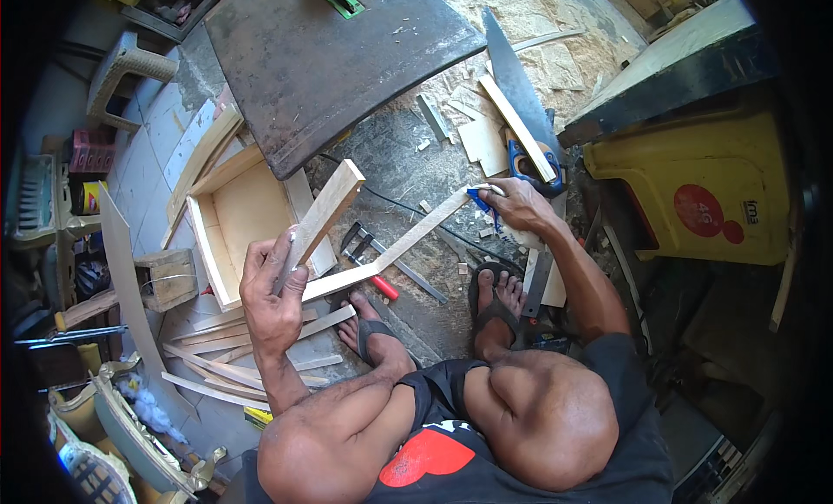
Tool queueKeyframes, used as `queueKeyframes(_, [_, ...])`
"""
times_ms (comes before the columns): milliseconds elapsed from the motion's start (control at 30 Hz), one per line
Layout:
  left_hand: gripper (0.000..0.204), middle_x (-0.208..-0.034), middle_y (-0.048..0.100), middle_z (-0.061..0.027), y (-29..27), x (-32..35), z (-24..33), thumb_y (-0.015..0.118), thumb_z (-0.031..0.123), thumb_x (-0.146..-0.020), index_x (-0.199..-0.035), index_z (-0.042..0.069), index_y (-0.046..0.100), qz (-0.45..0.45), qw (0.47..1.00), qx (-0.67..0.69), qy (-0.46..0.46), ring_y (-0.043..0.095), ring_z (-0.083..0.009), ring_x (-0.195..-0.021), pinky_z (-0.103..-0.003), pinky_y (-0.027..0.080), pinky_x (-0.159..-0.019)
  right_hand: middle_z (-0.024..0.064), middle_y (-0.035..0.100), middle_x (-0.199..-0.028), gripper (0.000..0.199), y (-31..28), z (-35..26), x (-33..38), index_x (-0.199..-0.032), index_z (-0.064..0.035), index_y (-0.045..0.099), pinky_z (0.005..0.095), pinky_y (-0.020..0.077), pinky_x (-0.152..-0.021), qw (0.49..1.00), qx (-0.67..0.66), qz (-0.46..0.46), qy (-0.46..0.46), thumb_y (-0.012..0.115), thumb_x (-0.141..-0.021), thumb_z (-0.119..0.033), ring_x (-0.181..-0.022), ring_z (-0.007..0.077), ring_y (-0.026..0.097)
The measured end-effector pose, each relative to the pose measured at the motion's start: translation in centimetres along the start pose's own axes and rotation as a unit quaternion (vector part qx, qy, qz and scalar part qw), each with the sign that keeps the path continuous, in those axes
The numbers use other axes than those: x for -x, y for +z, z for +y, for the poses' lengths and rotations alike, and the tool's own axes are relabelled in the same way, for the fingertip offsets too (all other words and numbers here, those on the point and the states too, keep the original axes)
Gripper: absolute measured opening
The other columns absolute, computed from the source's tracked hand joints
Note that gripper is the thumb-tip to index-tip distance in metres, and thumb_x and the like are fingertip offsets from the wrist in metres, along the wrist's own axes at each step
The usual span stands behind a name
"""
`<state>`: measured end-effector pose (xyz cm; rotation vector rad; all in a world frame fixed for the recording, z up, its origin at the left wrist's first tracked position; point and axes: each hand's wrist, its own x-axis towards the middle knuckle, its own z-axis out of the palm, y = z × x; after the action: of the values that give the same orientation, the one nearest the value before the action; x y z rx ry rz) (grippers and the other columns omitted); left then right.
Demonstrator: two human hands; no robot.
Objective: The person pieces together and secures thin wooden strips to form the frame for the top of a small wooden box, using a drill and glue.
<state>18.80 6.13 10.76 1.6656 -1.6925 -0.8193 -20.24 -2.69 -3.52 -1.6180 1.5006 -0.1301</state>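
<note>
My left hand (273, 283) is closed around a short, thick wooden piece (328, 210), which tilts up and to the right. My right hand (521, 207) grips the far end of a thin pale wooden strip (425, 230). That strip runs down leftward to an angle, and a pale length carries on from there toward my left hand; I cannot tell if it is one bent piece or two. A small blue thing (482, 200) shows at my right fingers, its kind unclear. Beneath the strip, a bar clamp with a red handle (383, 287) lies on the floor.
An open wooden box (198, 222) sits left, beside several loose strips (234, 352). Ahead stands a dark low table (295, 79). A handsaw (512, 65) with a blue handle lies beyond my right hand, near a yellow plastic stool (694, 183). Wood scraps and sawdust cover the far floor.
</note>
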Motion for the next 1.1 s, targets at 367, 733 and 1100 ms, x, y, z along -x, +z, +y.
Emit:
queueKeyframes(367, [0.045, -0.107, 0.057, -0.0077, 0.0, 0.0, 0.2, 0.070, 0.011, -0.096, -0.139, 0.001, 0.064, -0.002, 1.000, 0.002, 0.009, 0.055, -0.0173, -0.093, -0.029, 0.046, -0.082, 0.0223, 0.074, -0.095, 0.047, -0.3, 0.5, -0.5, -0.119, 0.0004, 0.072, 0.0440, 0.0498, -0.085, 0.997, -0.063, -0.030, 0.014, 0.061, -0.100, -0.041, -0.089, 0.0311, 0.070])
queueKeyframes(733, [0.048, -0.107, 0.061, -0.0126, 0.1, -0.2, 0.6, 0.072, -0.001, -0.087, -0.134, 0.001, 0.067, 0.001, 1.000, -0.015, 0.014, 0.062, -0.0244, -0.096, -0.034, 0.051, -0.086, 0.0103, 0.073, -0.088, 0.040, -0.9, 0.7, -0.7, -0.103, 0.0029, 0.075, 0.0375, 0.0472, -0.079, 0.986, -0.092, -0.065, 0.126, 0.066, -0.095, -0.035, -0.081, 0.0189, 0.063])
queueKeyframes(1100, [0.045, -0.108, 0.060, -0.0103, 0.2, 0.1, 1.1, 0.071, 0.004, -0.091, -0.136, 0.000, 0.066, -0.010, 1.000, -0.011, 0.018, 0.059, -0.0212, -0.097, -0.032, 0.049, -0.087, 0.0275, 0.074, -0.100, 0.049, -2.0, -0.3, -0.6, -0.100, 0.0086, 0.074, 0.0424, 0.0526, -0.087, 0.975, -0.005, -0.092, 0.203, 0.066, -0.088, -0.038, -0.094, 0.0362, 0.072])
